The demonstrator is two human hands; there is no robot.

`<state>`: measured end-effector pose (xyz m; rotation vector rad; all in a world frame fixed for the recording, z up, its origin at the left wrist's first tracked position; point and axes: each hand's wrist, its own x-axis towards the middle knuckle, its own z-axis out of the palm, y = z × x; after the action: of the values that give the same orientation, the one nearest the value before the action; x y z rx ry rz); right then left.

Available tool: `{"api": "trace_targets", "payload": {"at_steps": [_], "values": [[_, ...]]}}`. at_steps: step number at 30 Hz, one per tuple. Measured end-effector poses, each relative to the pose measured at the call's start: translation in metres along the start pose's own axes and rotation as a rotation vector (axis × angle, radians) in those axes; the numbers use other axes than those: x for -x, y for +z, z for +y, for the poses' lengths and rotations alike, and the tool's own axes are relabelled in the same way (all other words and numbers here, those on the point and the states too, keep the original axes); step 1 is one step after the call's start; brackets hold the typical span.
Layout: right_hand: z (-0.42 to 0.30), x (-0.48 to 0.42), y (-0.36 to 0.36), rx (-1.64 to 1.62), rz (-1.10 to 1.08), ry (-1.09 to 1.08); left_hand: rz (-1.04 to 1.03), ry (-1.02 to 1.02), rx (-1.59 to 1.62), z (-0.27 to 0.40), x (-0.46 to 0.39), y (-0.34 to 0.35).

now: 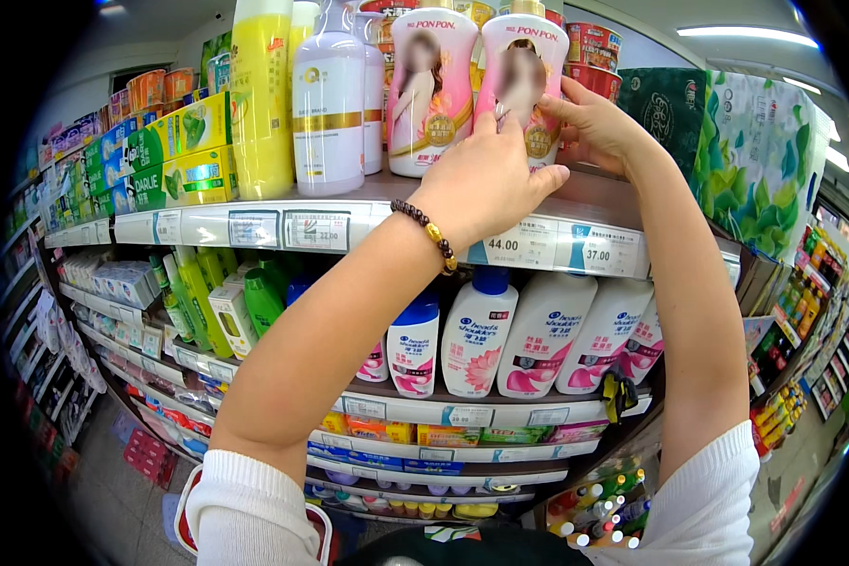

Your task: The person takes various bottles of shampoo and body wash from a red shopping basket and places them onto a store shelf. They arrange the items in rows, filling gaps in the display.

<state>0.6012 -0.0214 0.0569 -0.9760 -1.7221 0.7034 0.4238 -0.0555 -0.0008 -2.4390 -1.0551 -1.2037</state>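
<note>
Two pink-and-white PON PON plastic bottles with gold caps stand side by side on the top shelf. At the right-hand bottle (522, 71), my right hand (598, 127) grips the right edge, thumb in front and some fingers hidden behind. My left hand (492, 173), with a beaded bracelet (428, 230) at its wrist, reaches across the lower front of that same bottle. Its fingertips touch the label and its thumb points right; whether it grips cannot be told. The left-hand PON PON bottle (428, 92) stands close by, apart from my fingers.
White pump bottles (329, 113) and a tall yellow bottle (263, 99) stand left, beside Darlie toothpaste boxes (184, 177). Wrapped tissue packs (757, 148) are at right. A price rail (396, 219) edges the shelf above head & shoulders bottles (548, 332). A red-and-white basket (187, 506) sits low left.
</note>
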Motion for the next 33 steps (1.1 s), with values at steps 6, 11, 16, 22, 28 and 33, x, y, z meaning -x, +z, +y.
{"api": "trace_targets", "payload": {"at_steps": [6,11,16,22,28,33], "values": [[0.0,-0.003,-0.004,0.058,-0.022,0.012,-0.035,0.034,0.055,-0.007,-0.007,0.0],[0.004,-0.004,-0.005,0.047,0.001,0.007,-0.13,-0.006,0.143,-0.009,-0.013,-0.001],[0.009,-0.007,-0.005,0.041,-0.029,-0.043,0.031,0.044,0.174,-0.006,-0.009,0.001],[-0.021,0.042,-0.006,0.203,0.342,-0.369,0.393,0.053,0.303,-0.02,0.027,-0.038],[0.036,0.204,0.074,0.39,0.022,-0.665,0.367,-0.048,0.123,-0.034,0.222,-0.05],[0.173,0.24,0.224,-0.023,-0.355,-0.074,0.047,-1.02,0.417,-0.054,0.415,0.045]]}}
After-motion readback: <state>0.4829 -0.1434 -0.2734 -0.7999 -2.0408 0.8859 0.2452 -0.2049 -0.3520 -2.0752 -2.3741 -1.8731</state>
